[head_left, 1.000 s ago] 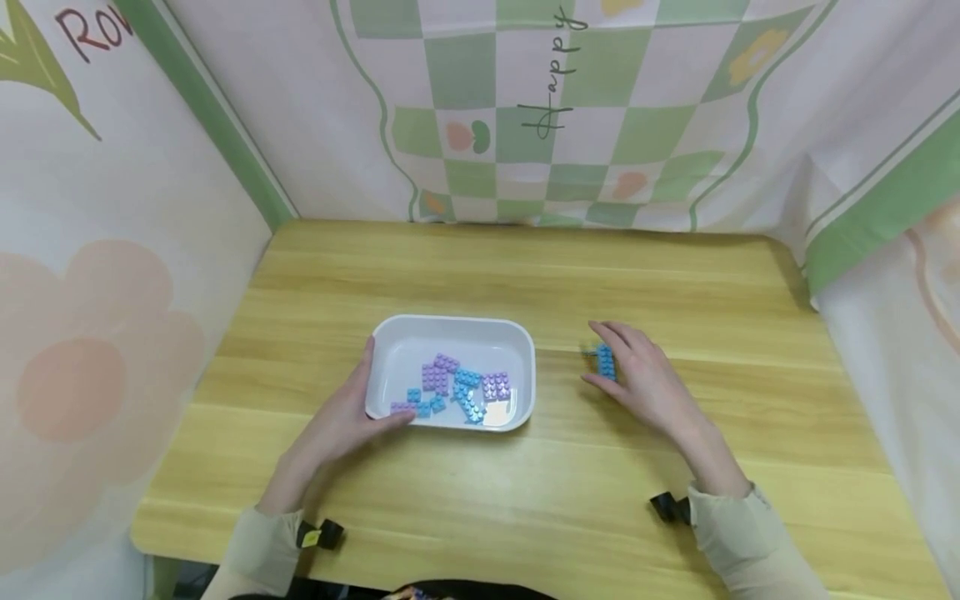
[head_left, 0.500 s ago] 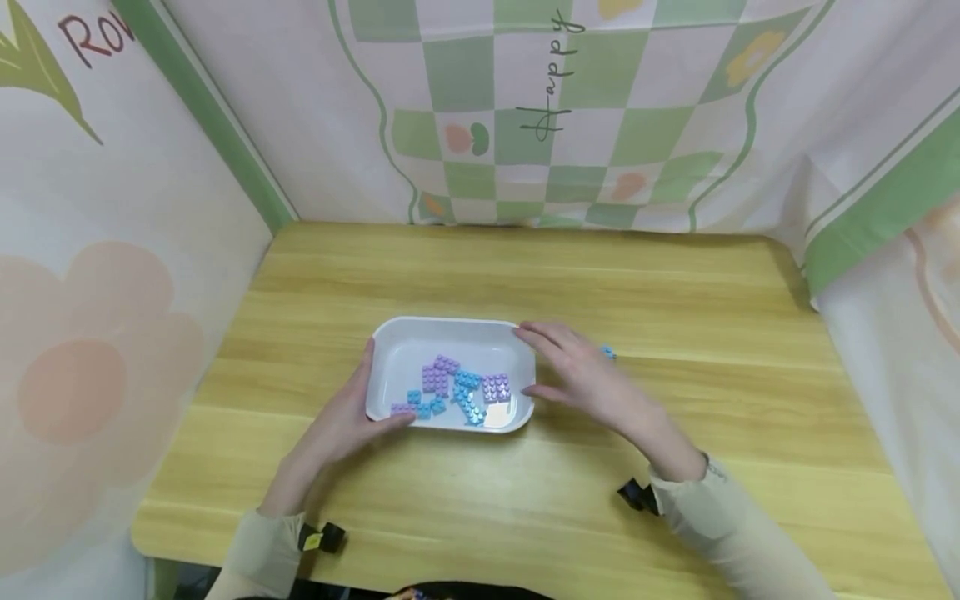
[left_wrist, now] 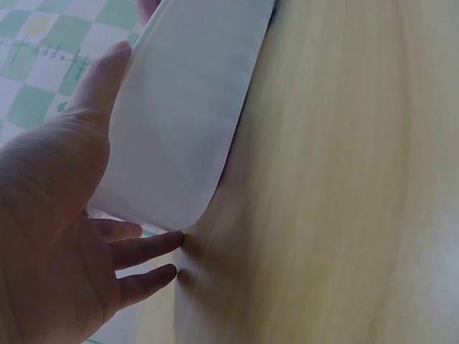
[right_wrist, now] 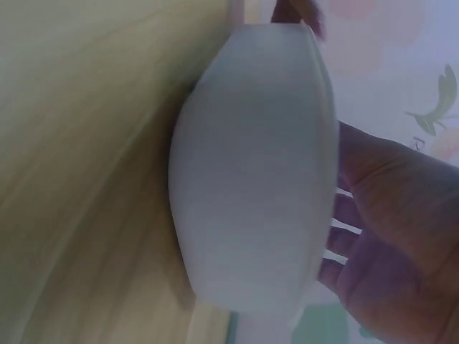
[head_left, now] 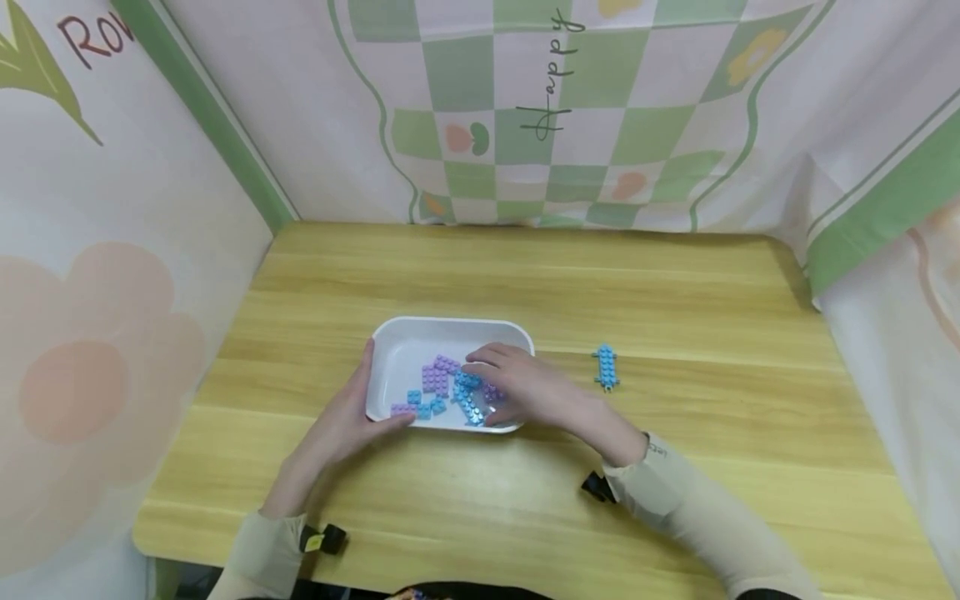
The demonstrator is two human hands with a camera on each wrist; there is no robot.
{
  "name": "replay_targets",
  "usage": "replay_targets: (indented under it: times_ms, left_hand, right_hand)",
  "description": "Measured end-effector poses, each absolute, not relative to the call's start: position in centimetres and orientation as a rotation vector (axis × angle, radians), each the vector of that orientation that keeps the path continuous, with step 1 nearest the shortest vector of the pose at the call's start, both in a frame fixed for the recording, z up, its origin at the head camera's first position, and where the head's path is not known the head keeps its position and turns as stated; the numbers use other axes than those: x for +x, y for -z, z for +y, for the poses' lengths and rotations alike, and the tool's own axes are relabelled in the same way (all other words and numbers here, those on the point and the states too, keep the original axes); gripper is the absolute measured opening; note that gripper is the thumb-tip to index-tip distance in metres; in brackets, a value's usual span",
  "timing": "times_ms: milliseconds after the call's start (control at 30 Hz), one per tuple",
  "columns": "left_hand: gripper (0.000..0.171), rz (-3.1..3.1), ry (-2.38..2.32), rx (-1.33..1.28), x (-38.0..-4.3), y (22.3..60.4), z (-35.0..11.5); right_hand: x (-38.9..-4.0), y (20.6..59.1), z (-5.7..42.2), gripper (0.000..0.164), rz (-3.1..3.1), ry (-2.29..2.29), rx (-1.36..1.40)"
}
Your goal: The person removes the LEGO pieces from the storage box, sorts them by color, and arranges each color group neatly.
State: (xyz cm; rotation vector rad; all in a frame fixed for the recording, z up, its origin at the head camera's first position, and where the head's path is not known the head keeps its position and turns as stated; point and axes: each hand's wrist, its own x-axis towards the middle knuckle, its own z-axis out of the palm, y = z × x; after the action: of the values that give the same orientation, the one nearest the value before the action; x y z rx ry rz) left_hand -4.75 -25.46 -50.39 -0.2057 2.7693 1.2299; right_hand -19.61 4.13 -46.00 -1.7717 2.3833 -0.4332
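Note:
A white plastic tray (head_left: 408,342) stands on the table with purple building bricks (head_left: 434,379) and blue building bricks (head_left: 467,406) inside. My left hand (head_left: 347,417) holds the tray's left end. Its thumb lies at the near rim, and its fingers spread along the end wall (left_wrist: 172,136). Over the right part of the tray, my right hand (head_left: 521,385) reaches in with fingers spread above the bricks, partly covering a purple one. In the right wrist view the tray's outer wall hides the fingertips. To the right lies a blue studded piece (head_left: 607,367) with small side pegs.
The wooden table (head_left: 480,500) runs back to a hanging curtain (head_left: 525,167) with green checks. More printed cloth hangs at the left and right sides. A small black device (head_left: 597,487) is strapped at the right wrist, another (head_left: 330,538) at the left.
My right hand has let go of the blue studded piece on the table and moved left, over the rim and into the tray. The left hand stays at the tray.

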Motion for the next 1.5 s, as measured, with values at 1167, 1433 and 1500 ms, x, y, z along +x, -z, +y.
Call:
replay_targets:
  times_ms: [1167, 1433, 1500]
  left_hand:
    - [0.138, 2.773, -1.227, -0.214, -4.7, 50.7, -25.4]
    - [0.138, 2.775, -1.242, -0.207, -4.8, 50.6, -25.4]
    - [0.138, 2.77, -1.249, -0.206, -4.9, 50.6, -25.5]
  right_hand:
    - [-19.8, 47.7, 1.5, 0.076, 2.317, 0.319, -1.697]
    - [-20.1, 46.3, 2.0, 0.082, 2.318, 0.385, -1.744]
    - [-20.2, 45.8, 2.2, 0.081, 2.324, 0.41, -1.745]
